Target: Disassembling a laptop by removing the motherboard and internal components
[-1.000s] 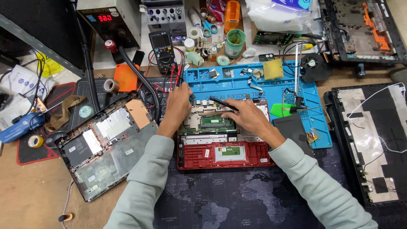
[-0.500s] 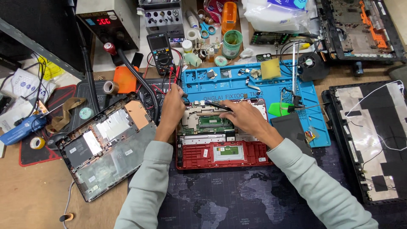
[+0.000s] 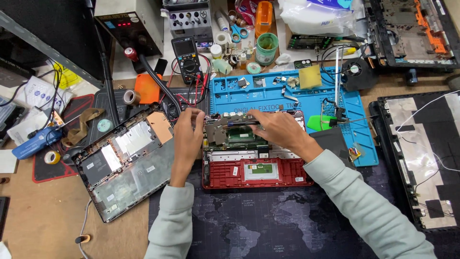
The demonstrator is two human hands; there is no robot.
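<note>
Right hand (image 3: 282, 130) fingers pinching a dark tool (image 3: 243, 123) over the red laptop base (image 3: 256, 172), left hand (image 3: 188, 134) fingers curled at its edge, blue mat (image 3: 268, 93) behind.

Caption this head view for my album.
Two hands, left hand and right hand, work inside an opened red laptop.

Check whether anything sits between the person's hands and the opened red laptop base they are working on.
Nothing visible does. The left hand rests directly on the left edge of the opened red laptop base, and the right hand lies over its exposed green board, holding a slim dark tool against it.
</note>
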